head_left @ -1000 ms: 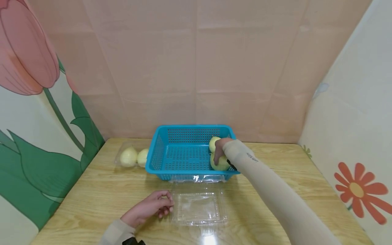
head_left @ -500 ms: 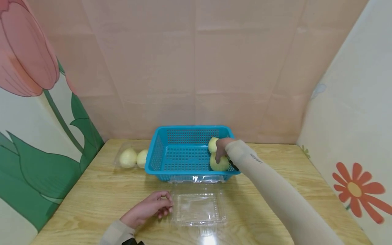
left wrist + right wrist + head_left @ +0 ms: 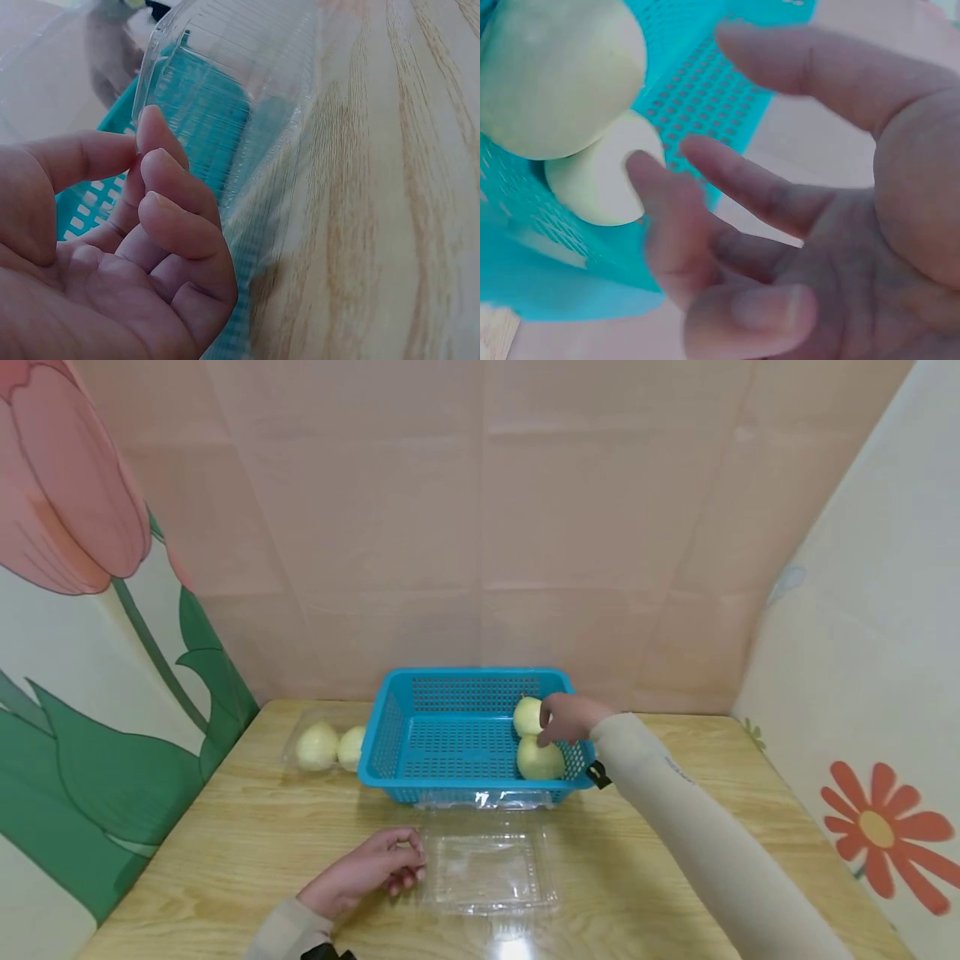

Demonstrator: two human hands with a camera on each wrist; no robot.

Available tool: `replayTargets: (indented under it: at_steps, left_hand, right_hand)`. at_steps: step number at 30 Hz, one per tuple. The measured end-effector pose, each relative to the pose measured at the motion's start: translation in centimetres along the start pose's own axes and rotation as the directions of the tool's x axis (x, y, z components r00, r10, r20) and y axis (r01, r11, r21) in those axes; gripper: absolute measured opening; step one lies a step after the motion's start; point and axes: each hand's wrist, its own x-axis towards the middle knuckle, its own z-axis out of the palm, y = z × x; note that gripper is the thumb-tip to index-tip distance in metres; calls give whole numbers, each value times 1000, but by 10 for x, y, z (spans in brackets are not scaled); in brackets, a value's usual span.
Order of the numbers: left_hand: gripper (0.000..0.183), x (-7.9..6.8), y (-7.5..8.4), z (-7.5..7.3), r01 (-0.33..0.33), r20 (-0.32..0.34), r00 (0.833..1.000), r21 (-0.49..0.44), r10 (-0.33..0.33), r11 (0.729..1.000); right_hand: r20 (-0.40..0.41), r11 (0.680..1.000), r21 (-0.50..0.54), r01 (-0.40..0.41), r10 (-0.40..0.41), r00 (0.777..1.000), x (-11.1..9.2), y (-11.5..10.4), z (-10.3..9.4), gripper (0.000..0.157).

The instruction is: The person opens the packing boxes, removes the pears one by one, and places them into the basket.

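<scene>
Two pears (image 3: 538, 758) lie in the basket's (image 3: 390, 727) right end, two remain boxed at the table's left; right hand (image 3: 567, 718) spread empty, left hand (image 3: 365, 870) loosely curled by the tray (image 3: 487, 868).

tabletop (image 3: 675, 877): light wood grain, set against the back wall
far middle: blue basket (image 3: 457, 781)
far left: clear pack (image 3: 324, 745) with two pale fruits
near middle: open clear clamshell (image 3: 486, 870), left hand (image 3: 360, 872) resting beside it

Two fruits (image 3: 540, 758) in basket (image 3: 420, 689), clear tray (image 3: 487, 868) before it, two more fruits (image 3: 330, 747) left.
</scene>
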Motion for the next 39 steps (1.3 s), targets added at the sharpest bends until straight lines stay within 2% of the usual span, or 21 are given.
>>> replayTargets:
  at_steps: [2,5,8,11,15,20,24,27,34,39]
  left_hand:
    - [7,0,0,0,2,1,1000,-1,-2,1000]
    - [7,0,-1,0,1,1,1000,-1,-1,1000]
    - [7,0,-2,-1,3,1,1000,0,-3,1000]
    - [7,-1,-3,0,5,-1,1000,1,-5,1000]
    - [7,-1,-3,0,10,-3,1000,0,-10,1000]
    - [7,-1,-2,0,7,-8,1000,-1,-7,1000]
    - [7,-1,-2,-1,-4,-13,1000,0,4,1000]
    - [8,0,-2,-1,-3,-15,1000,3,3,1000]
    - [9,2,-2,-2,-2,-11,1000,17,2,1000]
    - [9,1,-2,-2,4,-2,1000,17,-4,1000]
  right_hand:
    - [-64,998,2,61,-61,996,-7,4,2,30]
    - [-148,986,5,165,-162,976,-20,9,7,22]
    - [-193,975,24,222,-213,958,-36,14,16,12]
    - [-210,970,24,241,-231,950,-54,17,27,4]
    - [-214,970,4,245,-238,947,-79,20,40,8]
    - [-142,975,31,222,-215,966,-101,22,57,11]
    - [-72,973,94,213,-207,976,-104,24,78,13]
    - [-56,961,144,237,-231,971,-99,27,92,11]
    - [-180,938,191,288,-255,950,-90,29,105,5]
    - [-193,919,267,290,-244,950,-84,29,115,6]
